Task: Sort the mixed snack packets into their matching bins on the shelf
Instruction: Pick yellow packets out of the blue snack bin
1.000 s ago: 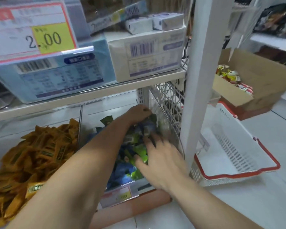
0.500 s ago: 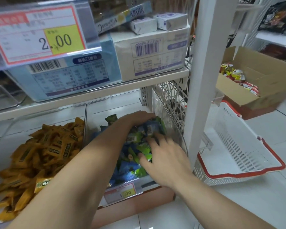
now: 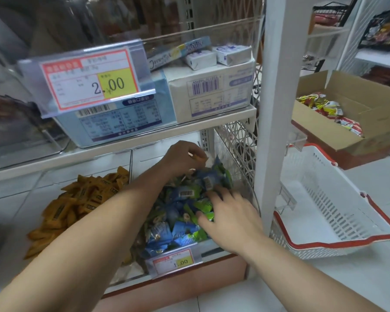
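Blue and green packets (image 3: 180, 212) heap in the clear bin (image 3: 245, 183), directly under both my hands. My left hand (image 3: 182, 156) pinches something small at the far end; my right hand (image 3: 232, 215), nearer, lies spread flat on the pile, gripping nothing.

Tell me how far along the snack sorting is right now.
Done: the white plastic basket with red rim looks empty, and the orange packets fill their own clear bin. In hand: the left hand pinches something small and orange at the back of the blue and green packet bin, while the right hand rests on that pile. Left: the cardboard box of red and yellow packets remains on the floor.
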